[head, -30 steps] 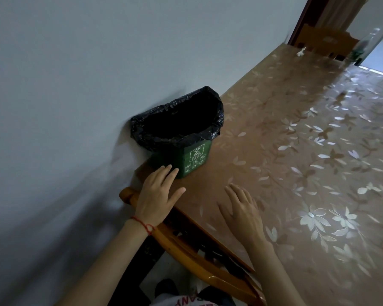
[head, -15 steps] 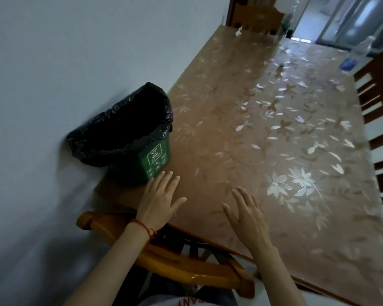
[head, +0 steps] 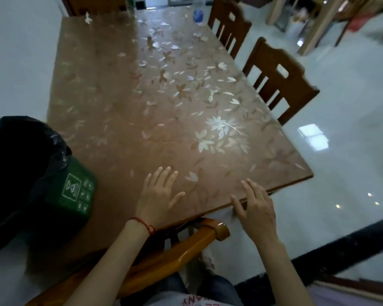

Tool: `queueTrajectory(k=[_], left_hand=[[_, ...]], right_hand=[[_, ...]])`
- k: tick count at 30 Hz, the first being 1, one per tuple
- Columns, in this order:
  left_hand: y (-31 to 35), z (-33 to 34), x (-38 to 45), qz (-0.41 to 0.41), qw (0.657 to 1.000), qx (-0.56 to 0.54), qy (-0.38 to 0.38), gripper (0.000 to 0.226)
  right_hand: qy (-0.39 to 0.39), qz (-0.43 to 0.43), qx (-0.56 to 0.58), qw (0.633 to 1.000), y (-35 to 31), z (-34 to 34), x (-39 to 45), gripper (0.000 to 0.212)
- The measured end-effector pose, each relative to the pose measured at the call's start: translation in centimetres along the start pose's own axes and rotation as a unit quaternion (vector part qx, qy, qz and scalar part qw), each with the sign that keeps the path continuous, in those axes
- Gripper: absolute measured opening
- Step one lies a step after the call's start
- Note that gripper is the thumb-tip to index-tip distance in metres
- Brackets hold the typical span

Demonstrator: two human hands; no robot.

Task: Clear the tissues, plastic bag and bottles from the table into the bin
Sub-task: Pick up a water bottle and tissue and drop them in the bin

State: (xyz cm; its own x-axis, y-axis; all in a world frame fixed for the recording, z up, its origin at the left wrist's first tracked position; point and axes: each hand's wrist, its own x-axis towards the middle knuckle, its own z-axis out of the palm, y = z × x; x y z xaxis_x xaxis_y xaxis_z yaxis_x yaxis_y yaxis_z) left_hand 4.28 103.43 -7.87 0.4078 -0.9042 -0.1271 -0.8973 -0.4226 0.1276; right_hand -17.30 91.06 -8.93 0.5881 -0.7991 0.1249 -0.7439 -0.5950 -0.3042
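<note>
A green bin (head: 75, 193) lined with a black bag (head: 20, 155) stands on the near left corner of the brown flowered table (head: 124, 111), against the wall. My left hand (head: 157, 195) lies flat on the table just right of the bin, fingers spread, empty. At the table's near edge my right hand (head: 255, 208) is open with fingers spread, holding nothing. A white crumpled tissue (head: 88, 18) lies at the far left corner. At the far right edge stands a clear bottle with a blue label (head: 198, 13). A second bottle (head: 130, 5) shows at the far end, partly cut off.
Two dark wooden chairs (head: 279, 82) (head: 229, 25) stand along the table's right side. A lighter wooden chair (head: 186, 250) is tucked under the near edge in front of me. A white wall runs along the left; glossy tiled floor (head: 352, 107) lies to the right.
The view has swung to the right, so the bin now sits at the far left and the chairs and floor appear. Both hands stay flat and empty near the table's edge.
</note>
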Motion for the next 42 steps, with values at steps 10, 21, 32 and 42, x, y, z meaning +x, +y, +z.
queueTrajectory(k=[10, 21, 32, 42], left_hand=[[13.3, 0.9, 4.1, 0.23, 0.973, 0.02, 0.006, 0.069], [29.7, 2.9, 6.7, 0.4, 0.916, 0.007, -0.003, 0.061], [41.3, 4.2, 9.2, 0.452, 0.89, 0.021, -0.05, 0.075], [51.5, 5.6, 19.8, 0.478, 0.875, -0.003, -0.076, 0.074]], right_hand=[[0.094, 0.253, -0.008, 0.963, 8.8, -3.1, -9.7, 0.054], [0.145, 0.392, -0.032, 0.908, 18.1, -7.3, -16.9, 0.063], [0.155, 0.457, -0.044, 0.875, 26.9, -10.9, -17.9, 0.055], [0.166, 0.483, -0.049, 0.858, 37.1, -12.6, -10.8, 0.053]])
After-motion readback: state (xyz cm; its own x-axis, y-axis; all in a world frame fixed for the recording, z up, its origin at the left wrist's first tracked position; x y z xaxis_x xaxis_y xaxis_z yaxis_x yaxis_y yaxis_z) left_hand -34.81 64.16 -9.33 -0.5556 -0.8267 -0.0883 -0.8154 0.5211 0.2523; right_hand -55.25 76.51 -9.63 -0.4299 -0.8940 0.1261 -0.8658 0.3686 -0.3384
